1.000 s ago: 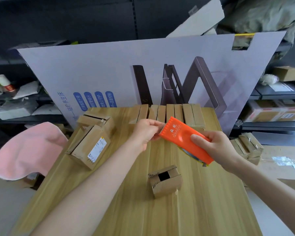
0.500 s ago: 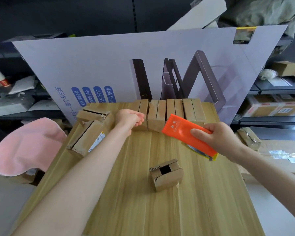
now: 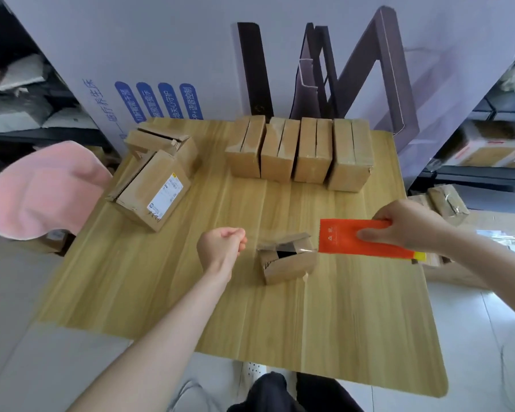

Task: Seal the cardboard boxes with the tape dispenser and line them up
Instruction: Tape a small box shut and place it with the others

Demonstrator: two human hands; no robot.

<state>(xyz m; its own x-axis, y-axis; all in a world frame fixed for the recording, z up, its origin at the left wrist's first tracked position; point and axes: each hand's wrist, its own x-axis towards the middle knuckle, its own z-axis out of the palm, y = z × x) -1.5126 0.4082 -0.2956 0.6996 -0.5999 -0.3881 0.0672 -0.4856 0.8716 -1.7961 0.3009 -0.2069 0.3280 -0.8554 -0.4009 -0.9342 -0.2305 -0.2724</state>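
Observation:
A small cardboard box (image 3: 286, 263) with its top flaps parted stands near the middle of the wooden table (image 3: 191, 292). My right hand (image 3: 408, 224) grips the orange tape dispenser (image 3: 354, 239), whose toothed edge sits just right of the box's top. My left hand (image 3: 220, 248) is a closed fist just left of the box, holding nothing I can see. Several sealed boxes (image 3: 298, 150) stand side by side in a row along the table's far edge.
Two larger boxes (image 3: 152, 185) lie at the table's far left, one with a white label. A big printed board (image 3: 280, 55) stands behind the table. A pink cloth (image 3: 39, 188) hangs at the left. More boxes (image 3: 446, 200) sit off the right edge.
My left hand came back from the row of boxes to beside the small box. My right hand brought the dispenser down to the box's right side. The view tilted downward.

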